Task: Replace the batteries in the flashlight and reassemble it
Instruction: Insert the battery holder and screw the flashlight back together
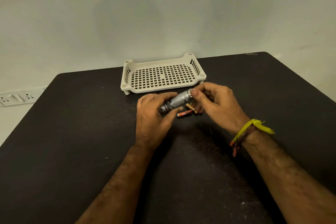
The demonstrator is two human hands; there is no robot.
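The silver flashlight (177, 101) is held above the table (72, 132), near its far edge, gripped around the barrel by the left hand (154, 114) so that its end cap can be pinched by the right hand's (216, 103) fingertips, seemingly for twisting, with loose batteries (184, 113) lying just beneath.

1 flashlight (177, 101), 2 batteries (184, 114) (191, 108), 1 basket (196, 82), 2 hands (153, 120) (218, 104).

dim, greenish light; soft shadows; wide-angle bending at the edges.
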